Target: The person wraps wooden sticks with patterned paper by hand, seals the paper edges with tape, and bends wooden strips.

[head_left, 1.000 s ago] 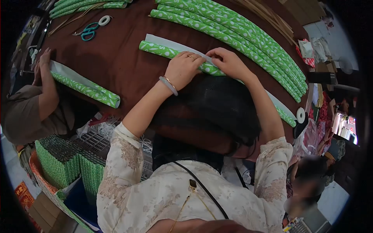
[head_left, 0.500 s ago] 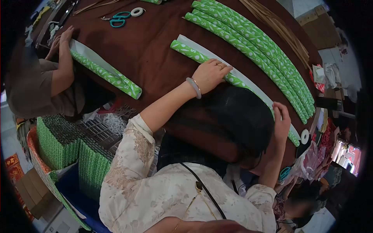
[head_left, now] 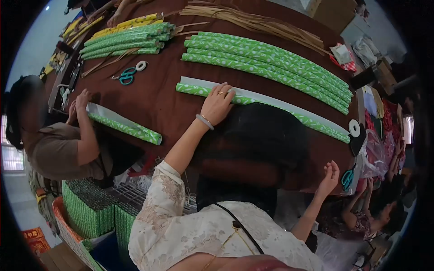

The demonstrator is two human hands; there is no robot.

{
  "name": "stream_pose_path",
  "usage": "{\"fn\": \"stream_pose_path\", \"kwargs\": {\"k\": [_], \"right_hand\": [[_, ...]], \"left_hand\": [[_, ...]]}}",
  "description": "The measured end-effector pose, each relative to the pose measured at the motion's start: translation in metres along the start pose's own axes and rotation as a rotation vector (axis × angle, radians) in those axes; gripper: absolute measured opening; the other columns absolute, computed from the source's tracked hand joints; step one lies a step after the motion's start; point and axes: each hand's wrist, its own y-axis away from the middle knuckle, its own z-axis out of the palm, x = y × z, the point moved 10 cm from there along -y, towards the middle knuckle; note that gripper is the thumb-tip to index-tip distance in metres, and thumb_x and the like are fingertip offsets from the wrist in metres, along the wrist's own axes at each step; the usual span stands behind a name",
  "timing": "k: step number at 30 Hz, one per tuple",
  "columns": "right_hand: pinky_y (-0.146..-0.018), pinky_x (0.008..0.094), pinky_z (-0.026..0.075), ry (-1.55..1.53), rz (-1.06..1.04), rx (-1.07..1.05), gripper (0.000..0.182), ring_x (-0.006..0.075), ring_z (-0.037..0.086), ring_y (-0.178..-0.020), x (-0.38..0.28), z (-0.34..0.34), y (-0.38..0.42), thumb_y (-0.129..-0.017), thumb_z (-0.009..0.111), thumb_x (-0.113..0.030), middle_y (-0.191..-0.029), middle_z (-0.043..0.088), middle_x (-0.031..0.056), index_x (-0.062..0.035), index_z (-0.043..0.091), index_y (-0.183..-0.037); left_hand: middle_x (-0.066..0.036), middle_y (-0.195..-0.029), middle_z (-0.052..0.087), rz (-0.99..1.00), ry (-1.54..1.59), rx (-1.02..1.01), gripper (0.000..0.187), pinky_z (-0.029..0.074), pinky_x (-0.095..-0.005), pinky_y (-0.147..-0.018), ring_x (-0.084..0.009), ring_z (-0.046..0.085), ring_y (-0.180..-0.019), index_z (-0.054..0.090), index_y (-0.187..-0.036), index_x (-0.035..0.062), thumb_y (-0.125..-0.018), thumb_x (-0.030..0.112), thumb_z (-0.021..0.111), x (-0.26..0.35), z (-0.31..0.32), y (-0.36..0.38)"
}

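green roll [head_left: 253, 103] is lying on the brown table [head_left: 153, 97]; the left hand [head_left: 218, 105] is pressing flat on it, fingers spread, while the right hand [head_left: 330, 174] is hanging open, empty, at the table edge.

A brown-covered table [head_left: 149, 97] fills the cluttered, daylit room.

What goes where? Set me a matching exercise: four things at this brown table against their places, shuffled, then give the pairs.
1 left hand
2 right hand
3 tan strips
4 co-worker's hand

a at the table's near edge
b beyond the stack of tubes
c flat on the long green tube
d on the short green tube

Pairs: 1-c, 2-a, 3-b, 4-d
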Motion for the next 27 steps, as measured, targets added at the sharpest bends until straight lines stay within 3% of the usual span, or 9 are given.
{"fn": "stream_pose_path", "kwargs": {"k": [5, 9, 12, 14, 17, 19, 21, 25, 27], "right_hand": [[-0.076, 0.0247, 0.046, -0.049, -0.055, -0.039, 0.021, 0.0123, 0.055, -0.086, -0.026, 0.028, -0.007, -0.09, 0.048, -0.013, -0.094, 0.058, 0.0062, 0.0003, 0.056, -0.104], [-0.075, 0.0228, 0.045, -0.058, -0.087, -0.128, 0.021, 0.0108, 0.055, -0.081, -0.056, 0.064, -0.016, -0.09, 0.048, -0.015, -0.091, 0.058, 0.0053, 0.0005, 0.057, -0.102], [-0.072, 0.0225, 0.042, -0.016, -0.222, -0.225, 0.019, 0.0102, 0.053, -0.076, -0.095, 0.102, -0.027, -0.087, 0.052, -0.017, -0.087, 0.058, 0.0035, 0.0, 0.058, -0.094], [-0.07, 0.0231, 0.041, 0.076, -0.327, -0.325, 0.017, 0.0107, 0.052, -0.074, -0.12, 0.14, -0.038, -0.085, 0.055, -0.017, -0.085, 0.058, 0.0031, -0.0002, 0.058, -0.089], [-0.069, 0.0245, 0.041, 0.23, -0.534, -0.421, 0.018, 0.0127, 0.052, -0.073, -0.159, 0.209, -0.059, -0.083, 0.057, -0.017, -0.081, 0.057, 0.0055, 0.0004, 0.058, -0.086], [-0.068, 0.025, 0.041, 0.228, -0.497, -0.516, 0.02, 0.0147, 0.054, -0.073, -0.173, 0.267, -0.079, -0.083, 0.057, -0.019, -0.08, 0.057, 0.0075, 0.0004, 0.059, -0.086], [-0.068, 0.026, 0.042, 0.202, -0.648, -0.537, 0.02, 0.0163, 0.055, -0.073, -0.183, 0.326, -0.104, -0.08, 0.059, -0.02, -0.082, 0.058, 0.0075, -0.0009, 0.06, -0.086], [-0.069, 0.034, 0.044, 0.573, -0.88, -0.524, 0.018, 0.0212, 0.058, -0.075, -0.183, 0.434, -0.148, -0.079, 0.059, -0.025, -0.083, 0.06, 0.0071, -0.0071, 0.062, -0.082], [-0.074, 0.0387, 0.043, 0.704, -0.829, -0.536, 0.018, 0.0226, 0.057, -0.083, -0.176, 0.471, -0.164, -0.08, 0.057, -0.028, -0.086, 0.059, 0.0064, -0.0104, 0.063, -0.083]], "left_hand": [[-0.011, -0.115, 0.045, -0.029, -0.053, 0.001, 0.044, 0.03, -0.0423, -0.098, -0.0294, 0.038, -0.116, 0.046, -0.111, 0.0054, -0.072, 0.014, 0.063, 0.003, -0.007, 0.002], [-0.011, -0.112, 0.048, 0.011, 0.066, 0.076, 0.037, 0.031, -0.0408, -0.097, -0.0286, 0.041, -0.114, 0.046, -0.11, 0.005, -0.073, 0.003, 0.053, -0.002, -0.016, 0.002], [-0.01, -0.103, 0.052, 0.043, 0.106, 0.326, 0.032, 0.037, -0.0401, -0.092, -0.0284, 0.048, -0.106, 0.051, -0.102, 0.0037, -0.071, -0.004, 0.05, -0.001, -0.057, 0.002], [-0.01, -0.094, 0.056, 0.052, 0.112, 0.64, 0.026, 0.042, -0.039, -0.085, -0.0275, 0.054, -0.096, 0.055, -0.094, 0.0033, -0.07, -0.007, 0.051, -0.01, -0.088, 0.015], [-0.011, -0.094, 0.056, -0.124, 0.083, 0.83, 0.025, 0.041, -0.0368, -0.077, -0.0265, 0.055, -0.092, 0.055, -0.095, 0.003, -0.073, -0.008, 0.051, -0.034, -0.109, 0.034], [-0.01, -0.094, 0.056, -0.145, 0.083, 0.869, 0.025, 0.041, -0.036, -0.077, -0.0262, 0.055, -0.092, 0.055, -0.095, 0.0031, -0.073, -0.009, 0.051, -0.042, -0.111, 0.04], [-0.008, -0.093, 0.056, -0.174, 0.07, 0.879, 0.027, 0.04, -0.0351, -0.077, -0.0251, 0.055, -0.092, 0.056, -0.094, 0.0045, -0.071, -0.009, 0.051, -0.044, -0.114, 0.04], [-0.005, -0.09, 0.057, -0.1, 0.067, 0.816, 0.028, 0.04, -0.0353, -0.076, -0.0243, 0.055, -0.092, 0.057, -0.091, 0.0079, -0.067, -0.007, 0.054, -0.038, -0.112, 0.036], [-0.005, -0.09, 0.057, -0.102, 0.059, 0.806, 0.028, 0.04, -0.0354, -0.076, -0.024, 0.055, -0.091, 0.057, -0.091, 0.0086, -0.067, -0.005, 0.054, -0.039, -0.112, 0.036]]}}
